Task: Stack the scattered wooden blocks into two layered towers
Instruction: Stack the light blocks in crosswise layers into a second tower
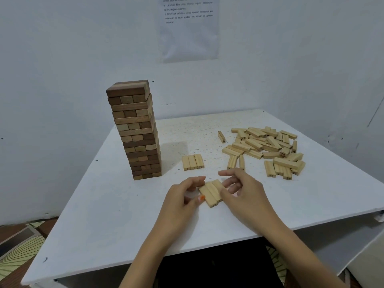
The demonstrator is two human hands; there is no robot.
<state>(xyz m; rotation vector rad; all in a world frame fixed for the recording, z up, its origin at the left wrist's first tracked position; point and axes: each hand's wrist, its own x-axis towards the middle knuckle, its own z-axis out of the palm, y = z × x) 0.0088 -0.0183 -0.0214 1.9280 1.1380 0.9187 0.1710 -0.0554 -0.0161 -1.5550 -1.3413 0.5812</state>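
Note:
A tall tower of dark and light wooden blocks point(138, 134) stands at the left of the white table point(116, 204). A flat row of three pale blocks point(192, 162) lies to its right. Nearer to me, a second set of three pale blocks point(212, 193) sits side by side, slightly turned. My left hand point(182, 199) presses its left side and my right hand point(243, 191) its right side. A heap of scattered pale numbered blocks point(268, 148) covers the right of the table.
One single block point(221, 136) lies apart, left of the heap. A printed sheet of paper point(189, 28) hangs on the white wall behind. The table's front edge is close to my forearms, and patterned floor shows at the lower left.

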